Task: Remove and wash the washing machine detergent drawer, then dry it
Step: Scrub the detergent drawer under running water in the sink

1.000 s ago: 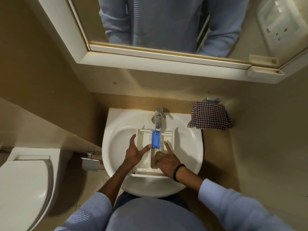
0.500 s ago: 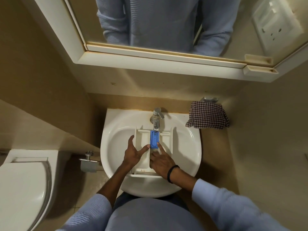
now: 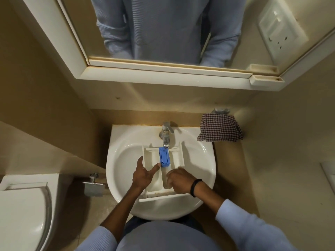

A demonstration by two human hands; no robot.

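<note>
The white detergent drawer (image 3: 176, 156) lies in the white sink (image 3: 123, 142), its far end under the tap (image 3: 165, 134). A blue insert (image 3: 164, 157) sits in its middle channel. My left hand (image 3: 145, 175) rests over the drawer's left wall, with the thumb stretched toward the blue insert and a finger outside the wall. My right hand (image 3: 181, 180) is at the near right of the drawer. Its fingers are curled down into the middle compartment, and their tips are hidden. A black band is on that wrist.
A checked cloth (image 3: 220, 130) hangs on the wall to the right of the sink. A toilet (image 3: 21, 211) stands at the lower left, with a metal paper holder (image 3: 94, 187) between it and the sink. A framed mirror (image 3: 163, 75) projects overhead.
My right hand's pointing finger has curled in, and the hand has slid back toward the drawer's near end. My left hand has stayed on the left wall.
</note>
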